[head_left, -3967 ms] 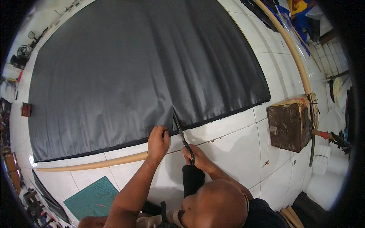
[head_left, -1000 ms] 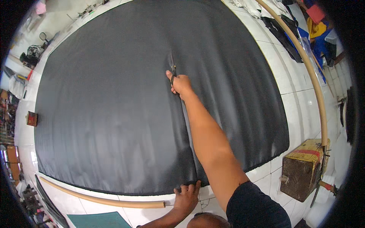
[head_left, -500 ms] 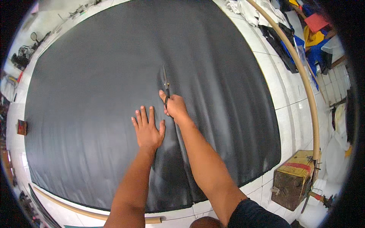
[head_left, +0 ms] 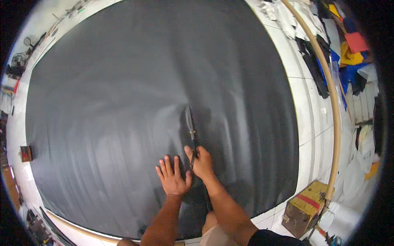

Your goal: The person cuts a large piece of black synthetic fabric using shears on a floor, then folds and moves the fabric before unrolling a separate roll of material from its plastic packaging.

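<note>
The right hand (head_left: 202, 162) gripped scissors (head_left: 192, 133) pointing toward twelve o'clock; neat cutting seemed to need the open left hand (head_left: 174, 181) steadying the black sheet (head_left: 111, 106).

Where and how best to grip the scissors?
Take the scissors by the black handles, probably from the near, right side: the blades point away from the person, along the cut in the black sheet, leaving the handles toward the body. The right hand holds them there; the left hand lies palm down, left of the handles.
</note>
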`<state>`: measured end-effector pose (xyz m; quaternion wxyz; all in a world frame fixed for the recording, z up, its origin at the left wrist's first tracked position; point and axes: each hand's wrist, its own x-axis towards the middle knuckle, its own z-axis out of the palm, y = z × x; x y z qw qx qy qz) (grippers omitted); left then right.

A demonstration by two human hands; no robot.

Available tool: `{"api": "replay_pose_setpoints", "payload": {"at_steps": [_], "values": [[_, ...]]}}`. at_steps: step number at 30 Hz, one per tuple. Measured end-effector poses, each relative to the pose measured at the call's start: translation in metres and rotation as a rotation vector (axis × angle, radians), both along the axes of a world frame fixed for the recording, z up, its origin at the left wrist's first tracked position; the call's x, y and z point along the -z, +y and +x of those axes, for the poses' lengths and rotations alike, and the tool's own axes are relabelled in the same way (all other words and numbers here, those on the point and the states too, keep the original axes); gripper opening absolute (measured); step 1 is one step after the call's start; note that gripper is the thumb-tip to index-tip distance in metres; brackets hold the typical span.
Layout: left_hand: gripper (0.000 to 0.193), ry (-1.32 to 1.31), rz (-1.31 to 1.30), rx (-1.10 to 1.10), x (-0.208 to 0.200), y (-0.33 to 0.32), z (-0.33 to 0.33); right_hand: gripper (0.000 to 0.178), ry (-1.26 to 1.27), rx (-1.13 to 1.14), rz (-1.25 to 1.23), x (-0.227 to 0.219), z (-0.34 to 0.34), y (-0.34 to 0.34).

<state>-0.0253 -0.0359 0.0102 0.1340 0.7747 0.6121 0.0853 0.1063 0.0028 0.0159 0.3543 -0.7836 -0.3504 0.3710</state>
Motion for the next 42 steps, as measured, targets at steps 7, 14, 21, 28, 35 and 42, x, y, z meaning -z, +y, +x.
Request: {"api": "replay_pose_setpoints", "payload": {"at_steps": [7,14,21,28,35,42], "values": [[0.069,0.026,-0.065,0.023,0.004,0.006,0.000,0.050,0.282,0.068,0.045,0.004,0.022,0.092],[0.067,0.054,-0.051,0.025,0.010,0.004,0.000,0.060,0.176,0.043,0.052,0.016,0.046,0.217],[0.065,0.066,-0.046,0.046,0.009,0.005,-0.001,0.064,0.252,0.028,0.049,-0.002,0.075,0.324],[0.063,0.010,-0.053,0.025,0.001,0.012,-0.004,0.061,-0.048,-0.015,-0.028,0.006,0.078,0.360],[0.038,-0.263,0.275,-0.088,-0.013,0.326,0.039,0.066,0.122,-0.081,-0.097,0.002,0.090,0.359],[0.071,0.093,0.214,-0.091,0.028,0.462,0.087,0.052,0.403,-0.020,-0.022,0.007,0.088,0.359]]}}
